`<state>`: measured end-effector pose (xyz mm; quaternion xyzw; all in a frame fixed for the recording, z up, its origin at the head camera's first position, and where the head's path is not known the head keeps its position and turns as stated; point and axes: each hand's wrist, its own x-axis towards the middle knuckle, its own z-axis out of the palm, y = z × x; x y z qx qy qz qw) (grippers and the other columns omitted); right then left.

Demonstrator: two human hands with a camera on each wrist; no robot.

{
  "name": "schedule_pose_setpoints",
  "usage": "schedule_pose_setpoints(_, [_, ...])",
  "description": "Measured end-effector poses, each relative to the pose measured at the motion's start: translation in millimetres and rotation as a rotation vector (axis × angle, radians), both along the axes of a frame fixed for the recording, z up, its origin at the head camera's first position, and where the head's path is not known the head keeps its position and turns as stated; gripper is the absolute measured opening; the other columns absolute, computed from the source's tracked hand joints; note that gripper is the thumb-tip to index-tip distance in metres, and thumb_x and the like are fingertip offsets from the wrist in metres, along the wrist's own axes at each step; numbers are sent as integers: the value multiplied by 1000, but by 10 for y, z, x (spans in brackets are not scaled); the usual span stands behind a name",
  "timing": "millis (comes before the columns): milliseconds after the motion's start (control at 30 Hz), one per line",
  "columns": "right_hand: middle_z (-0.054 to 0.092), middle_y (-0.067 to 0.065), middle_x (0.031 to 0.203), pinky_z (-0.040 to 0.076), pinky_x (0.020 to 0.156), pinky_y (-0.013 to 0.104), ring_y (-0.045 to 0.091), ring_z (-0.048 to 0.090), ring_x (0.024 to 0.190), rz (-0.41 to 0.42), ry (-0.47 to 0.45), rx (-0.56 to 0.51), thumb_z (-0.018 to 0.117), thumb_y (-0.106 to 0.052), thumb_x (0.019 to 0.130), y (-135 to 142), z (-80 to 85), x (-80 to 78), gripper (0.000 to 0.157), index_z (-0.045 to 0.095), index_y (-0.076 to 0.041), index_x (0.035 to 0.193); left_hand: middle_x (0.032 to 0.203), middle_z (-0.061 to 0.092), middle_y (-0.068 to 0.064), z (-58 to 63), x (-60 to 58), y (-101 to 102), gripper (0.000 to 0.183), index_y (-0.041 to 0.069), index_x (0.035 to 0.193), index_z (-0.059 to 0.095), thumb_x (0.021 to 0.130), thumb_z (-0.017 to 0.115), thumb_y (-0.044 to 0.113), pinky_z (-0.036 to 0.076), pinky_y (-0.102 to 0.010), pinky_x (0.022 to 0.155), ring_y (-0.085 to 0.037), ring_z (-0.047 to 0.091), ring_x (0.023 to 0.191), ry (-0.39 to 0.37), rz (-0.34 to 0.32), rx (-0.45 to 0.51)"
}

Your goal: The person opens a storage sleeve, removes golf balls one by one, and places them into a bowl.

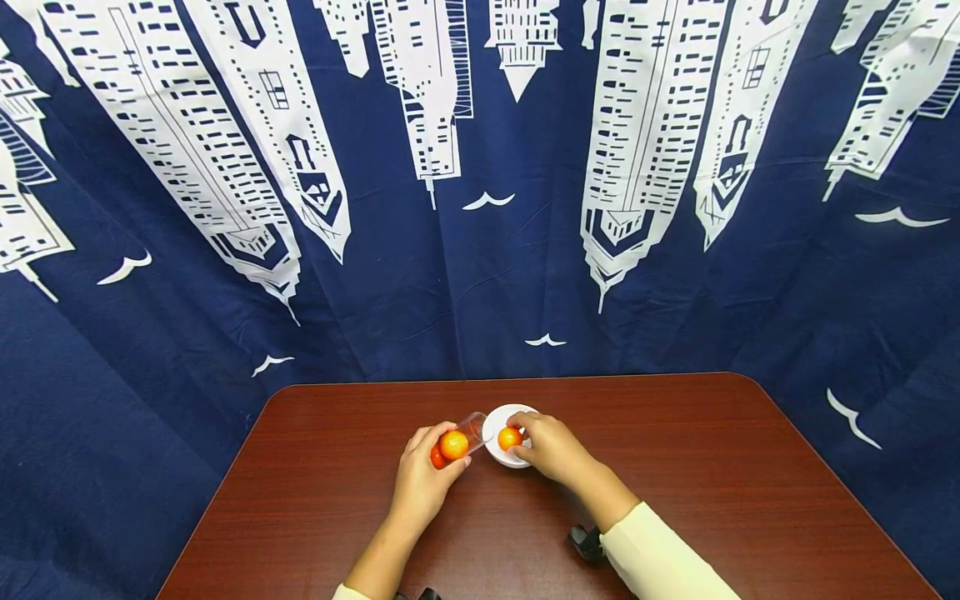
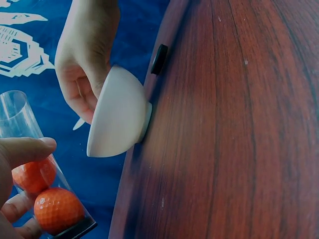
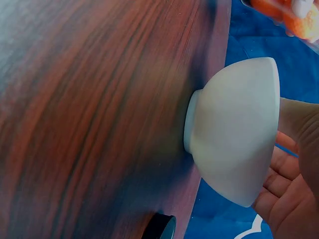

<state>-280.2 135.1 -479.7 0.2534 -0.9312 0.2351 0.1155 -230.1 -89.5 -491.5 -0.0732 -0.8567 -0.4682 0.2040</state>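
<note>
My left hand (image 1: 423, 477) grips a clear plastic tube (image 1: 474, 429) that tilts with its open mouth toward the bowl. Two orange golf balls (image 2: 59, 211) sit inside, down by the tube's black base (image 2: 75, 229). A white bowl (image 1: 496, 419) stands upright on the table, just right of the tube's mouth. My right hand (image 1: 553, 448) reaches over its rim, thumb and fingers around another orange golf ball (image 1: 509, 439) inside the bowl. From both wrist views the bowl's wall hides that ball and my right fingertips.
The brown wooden table (image 1: 315, 500) ends at a dark blue curtain (image 1: 487, 275) printed with white buildings and birds. A small black round cap (image 2: 159, 59) lies on the table beside the bowl. Black wrist gear (image 1: 585, 543) shows by the right sleeve.
</note>
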Motion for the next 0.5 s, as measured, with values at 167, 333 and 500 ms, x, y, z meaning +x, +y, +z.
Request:
schedule_pose_setpoints(167, [74, 6, 97, 56, 82, 37, 18, 66, 83, 9, 21, 42, 85, -7, 76, -12, -17, -23, 31, 70, -4, 104, 112, 68, -1, 3, 2, 3, 50, 20, 117, 70, 72, 91, 12, 51, -43, 94, -21, 62, 106, -6, -8, 7])
schedule_pose_setpoints(333, [74, 7, 96, 56, 80, 37, 18, 65, 80, 14, 28, 80, 86, -9, 76, -20, -32, -44, 32, 72, -4, 104, 112, 68, -1, 1, 6, 13, 50, 19, 117, 70, 72, 91, 12, 50, -43, 94, -22, 62, 106, -10, -9, 5])
schedule_pose_setpoints(500, [75, 7, 96, 56, 81, 39, 19, 66, 81, 15, 21, 101, 85, -9, 76, -26, -41, -64, 32, 73, -4, 105, 113, 68, -1, 2, 10, 24, 50, 20, 117, 71, 72, 91, 13, 49, -43, 93, -22, 62, 106, -21, -19, -2])
